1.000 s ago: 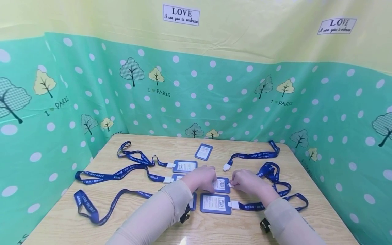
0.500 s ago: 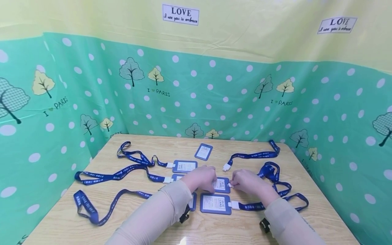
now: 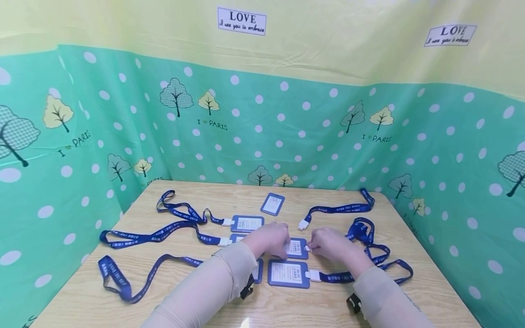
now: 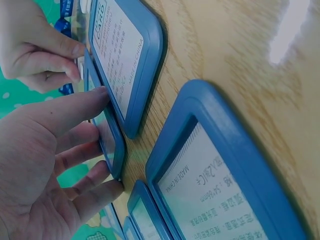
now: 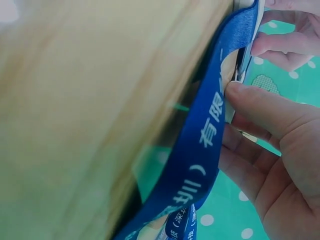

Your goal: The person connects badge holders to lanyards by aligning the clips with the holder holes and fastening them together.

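Note:
My left hand (image 3: 274, 239) grips a blue-framed ID card holder (image 3: 297, 248) by its long edges. In the left wrist view the thumb lies on the near edge of this holder (image 4: 116, 145), the other fingers along the far one. At the holder's right end, my right hand (image 3: 333, 245) pinches a small white clip (image 3: 308, 248). The right wrist view shows thumb and fingers on that white clip (image 5: 229, 111); whether it is fastened to the holder cannot be made out. Just nearer lies another card holder (image 3: 289, 273), joined to a blue lanyard (image 3: 336, 276).
On the left lie several holders, one of them a card holder (image 3: 248, 223) clipped to its lanyard (image 3: 180, 210). At the back sit a card holder without a lanyard (image 3: 272, 203) and a lone lanyard (image 3: 340, 208). A patterned curtain (image 3: 262, 127) borders the wooden table (image 3: 311, 310).

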`<state>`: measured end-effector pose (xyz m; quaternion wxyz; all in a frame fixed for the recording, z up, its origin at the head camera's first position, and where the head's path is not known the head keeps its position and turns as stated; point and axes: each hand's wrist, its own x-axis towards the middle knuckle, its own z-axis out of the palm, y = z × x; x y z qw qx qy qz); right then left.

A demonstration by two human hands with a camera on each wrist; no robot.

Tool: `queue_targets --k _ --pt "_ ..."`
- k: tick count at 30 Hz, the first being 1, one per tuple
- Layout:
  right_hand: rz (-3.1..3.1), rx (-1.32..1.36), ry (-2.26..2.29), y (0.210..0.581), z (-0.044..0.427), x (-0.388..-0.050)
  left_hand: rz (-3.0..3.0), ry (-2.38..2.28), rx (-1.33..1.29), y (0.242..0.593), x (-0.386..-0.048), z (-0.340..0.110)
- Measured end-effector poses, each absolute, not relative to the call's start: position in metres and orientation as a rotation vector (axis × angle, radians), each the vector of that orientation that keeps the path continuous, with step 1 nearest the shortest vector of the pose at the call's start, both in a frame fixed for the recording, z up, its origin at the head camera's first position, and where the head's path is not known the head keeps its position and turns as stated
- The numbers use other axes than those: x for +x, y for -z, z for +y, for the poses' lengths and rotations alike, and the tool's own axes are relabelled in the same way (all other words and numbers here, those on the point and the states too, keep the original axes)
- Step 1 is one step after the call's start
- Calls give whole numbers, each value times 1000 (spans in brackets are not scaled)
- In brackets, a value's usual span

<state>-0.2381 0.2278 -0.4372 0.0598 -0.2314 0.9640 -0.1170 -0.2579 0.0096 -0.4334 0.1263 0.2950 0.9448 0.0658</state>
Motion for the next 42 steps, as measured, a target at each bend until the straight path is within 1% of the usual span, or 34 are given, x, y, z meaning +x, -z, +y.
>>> queue_targets --k 12,34,42 --pt "2883 -596 371 434 225 -240 2751 -195 869 435 -259 10" --pt "2879 -552 348 432 223 -241 2774 -154 932 434 -260 12" --pt "2893 -548 315 433 220 -242 2764 -167 913 435 -261 11"
